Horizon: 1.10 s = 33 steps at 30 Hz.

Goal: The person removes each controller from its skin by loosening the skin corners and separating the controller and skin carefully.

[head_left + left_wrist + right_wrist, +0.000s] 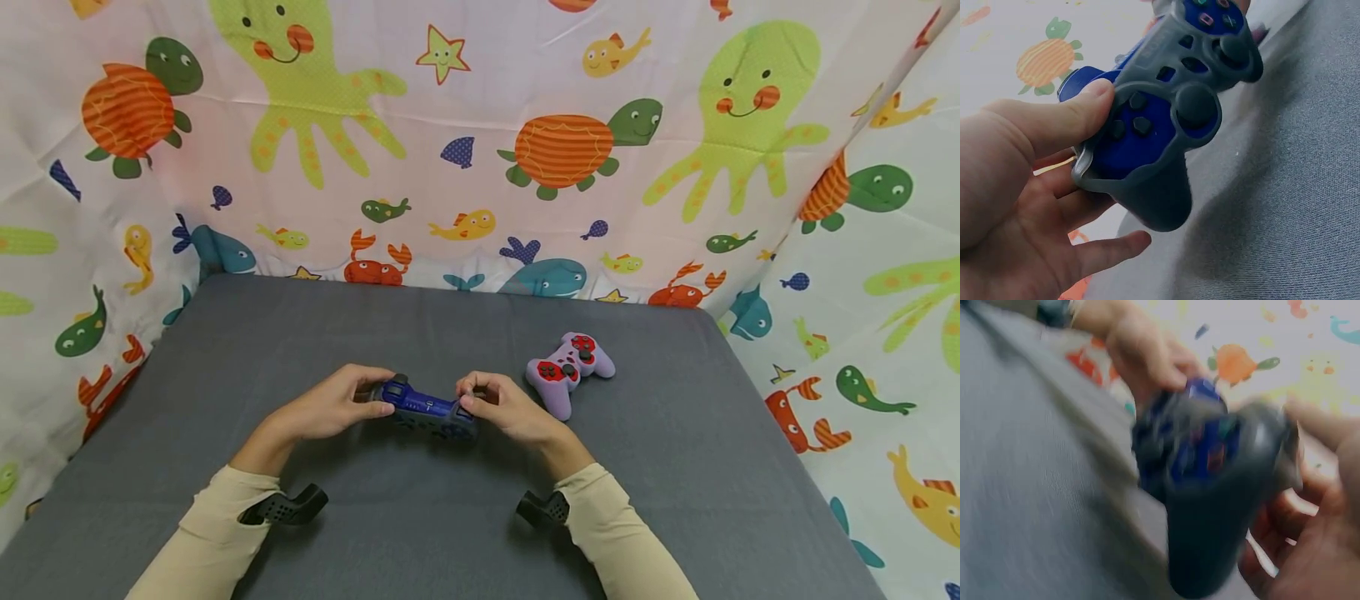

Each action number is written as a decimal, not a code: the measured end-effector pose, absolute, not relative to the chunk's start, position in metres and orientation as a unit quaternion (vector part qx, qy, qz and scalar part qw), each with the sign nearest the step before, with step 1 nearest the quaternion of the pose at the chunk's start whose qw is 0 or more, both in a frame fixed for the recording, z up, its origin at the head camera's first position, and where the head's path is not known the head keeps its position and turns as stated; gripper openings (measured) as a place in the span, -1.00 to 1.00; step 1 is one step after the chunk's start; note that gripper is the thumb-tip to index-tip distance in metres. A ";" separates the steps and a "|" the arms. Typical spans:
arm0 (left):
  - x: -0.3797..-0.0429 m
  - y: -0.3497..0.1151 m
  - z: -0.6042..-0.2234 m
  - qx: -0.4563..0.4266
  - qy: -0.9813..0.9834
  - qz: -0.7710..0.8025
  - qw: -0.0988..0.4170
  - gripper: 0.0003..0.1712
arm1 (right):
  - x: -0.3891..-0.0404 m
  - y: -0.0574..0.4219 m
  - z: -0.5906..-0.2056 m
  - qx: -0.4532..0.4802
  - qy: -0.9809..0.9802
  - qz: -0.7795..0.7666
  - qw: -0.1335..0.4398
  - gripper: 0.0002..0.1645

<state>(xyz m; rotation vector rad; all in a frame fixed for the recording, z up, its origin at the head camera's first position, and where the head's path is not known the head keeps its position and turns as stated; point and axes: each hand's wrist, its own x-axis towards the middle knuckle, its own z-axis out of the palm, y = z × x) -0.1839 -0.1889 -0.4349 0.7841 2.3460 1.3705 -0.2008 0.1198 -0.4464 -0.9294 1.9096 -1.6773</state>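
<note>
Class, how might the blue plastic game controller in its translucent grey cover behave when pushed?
The blue plastic game controller is probably stiff: its body shows no bend. Its translucent grey cover might slip, since blue shows past its edge. Rounded handles might let it rock.

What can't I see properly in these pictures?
Head view: the button markings on the lilac, two-handled game controller with red panels are too small to read.
Left wrist view: the top edge cuts off part of the grey-covered blue game controller.
Right wrist view: blur smears its button symbols; the right edge cuts off part of the person's right hand.
</note>
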 end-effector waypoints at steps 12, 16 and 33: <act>-0.184 -0.192 -0.435 0.257 0.820 0.490 0.148 -0.51 | -0.191 0.118 -0.424 -0.355 0.792 -0.494 0.060 -0.74; -0.185 -0.191 -0.436 0.241 0.826 0.490 0.138 -0.50 | -0.190 0.115 -0.425 -0.323 0.793 -0.514 0.046 -0.77; -0.185 -0.186 -0.438 0.185 0.848 0.480 0.132 -0.46 | -0.202 0.127 -0.436 -0.305 0.791 -0.513 0.134 -0.61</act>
